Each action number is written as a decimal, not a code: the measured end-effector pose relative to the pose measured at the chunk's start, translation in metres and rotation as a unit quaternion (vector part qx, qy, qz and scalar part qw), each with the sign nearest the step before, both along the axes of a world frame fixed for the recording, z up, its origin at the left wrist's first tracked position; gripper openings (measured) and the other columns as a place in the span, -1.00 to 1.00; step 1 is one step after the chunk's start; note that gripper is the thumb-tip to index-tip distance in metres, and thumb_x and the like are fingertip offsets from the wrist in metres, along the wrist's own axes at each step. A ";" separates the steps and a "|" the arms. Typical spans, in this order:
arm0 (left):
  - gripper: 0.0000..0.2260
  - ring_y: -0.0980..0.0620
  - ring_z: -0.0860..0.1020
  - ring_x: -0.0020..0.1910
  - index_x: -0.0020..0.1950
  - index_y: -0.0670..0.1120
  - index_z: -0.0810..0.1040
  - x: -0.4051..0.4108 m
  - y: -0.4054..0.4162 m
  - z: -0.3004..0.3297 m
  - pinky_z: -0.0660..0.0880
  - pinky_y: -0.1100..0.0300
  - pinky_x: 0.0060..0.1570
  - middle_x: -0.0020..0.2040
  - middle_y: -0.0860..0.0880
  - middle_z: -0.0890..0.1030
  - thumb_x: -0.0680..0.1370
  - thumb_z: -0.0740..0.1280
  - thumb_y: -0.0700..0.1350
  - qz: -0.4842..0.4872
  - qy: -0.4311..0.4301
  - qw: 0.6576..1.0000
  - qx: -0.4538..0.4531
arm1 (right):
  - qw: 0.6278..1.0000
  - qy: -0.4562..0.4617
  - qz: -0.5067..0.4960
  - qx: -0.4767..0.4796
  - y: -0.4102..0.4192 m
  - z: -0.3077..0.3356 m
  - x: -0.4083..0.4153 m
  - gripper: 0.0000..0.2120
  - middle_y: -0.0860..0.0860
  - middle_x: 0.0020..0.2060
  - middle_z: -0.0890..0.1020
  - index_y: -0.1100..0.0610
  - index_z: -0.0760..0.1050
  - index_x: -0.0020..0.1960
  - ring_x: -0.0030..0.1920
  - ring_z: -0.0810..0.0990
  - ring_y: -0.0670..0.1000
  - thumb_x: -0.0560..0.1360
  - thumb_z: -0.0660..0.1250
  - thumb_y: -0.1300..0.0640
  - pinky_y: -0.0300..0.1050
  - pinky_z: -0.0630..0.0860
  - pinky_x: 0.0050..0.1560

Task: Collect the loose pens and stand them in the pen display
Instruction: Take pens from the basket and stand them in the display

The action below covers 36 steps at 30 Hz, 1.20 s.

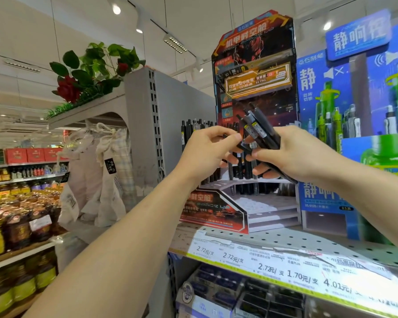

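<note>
Honestly the risky bit is that bundle of black pens (260, 131). From the head camera, the right hand (294, 154) has its fingers curled round the whole fistful, tips fanning up and to the left of the grip, ends poking out below the palm. The left hand (207, 152) pinches one pen (240, 146) at the near edge of the bundle, thumb and forefinger closed on it. My guess is it's being teased out, and if it drags its neighbours along, a few could slide out of the right hand's hold and drop onto the perforated shelf (285, 239) below. The pens look smooth, so a loose squeeze would do it.

Other worry: the slots sit tight, so jamming a pen in crooked could knock over ones already standing.

As for containers, the red-and-black pen display (255, 65) sits right behind both hands. Its upper tier holds a row of upright black pens (241, 166), partly hidden by the fingers. The lower steps below the grip look bare. Left of the hands, another row of dark pens (190, 129) stands against the grey shelf end panel (145, 125). Just right of the grip is a blue-and-green pen display (354, 92).
</note>
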<state>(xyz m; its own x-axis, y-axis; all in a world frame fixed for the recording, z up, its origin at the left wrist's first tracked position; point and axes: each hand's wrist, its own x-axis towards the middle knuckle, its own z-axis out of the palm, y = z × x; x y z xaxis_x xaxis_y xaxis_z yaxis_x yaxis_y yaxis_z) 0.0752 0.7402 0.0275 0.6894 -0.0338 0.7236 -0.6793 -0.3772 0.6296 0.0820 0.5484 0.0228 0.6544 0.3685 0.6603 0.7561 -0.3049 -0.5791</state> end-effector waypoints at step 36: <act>-0.57 0.05 0.60 -0.12 0.42 0.11 0.41 0.016 -0.008 -0.014 0.57 0.07 -0.02 -0.11 0.16 0.58 0.56 0.30 -0.14 0.261 -0.162 0.945 0.113 | 0.994 0.039 -0.049 0.094 0.001 0.002 0.006 -0.83 0.03 -0.05 0.69 0.01 0.57 0.21 -0.28 0.73 -0.05 0.63 0.35 0.12 -0.04 0.71 -0.28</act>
<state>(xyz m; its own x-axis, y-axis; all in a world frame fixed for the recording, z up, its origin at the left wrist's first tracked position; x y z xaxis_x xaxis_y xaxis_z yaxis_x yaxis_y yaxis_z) 0.0916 0.7321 0.0132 0.3989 0.0710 0.9142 -0.5067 -0.8139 0.2842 0.0879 0.5491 0.0243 0.7328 0.1760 0.6573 0.6788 -0.2552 -0.6885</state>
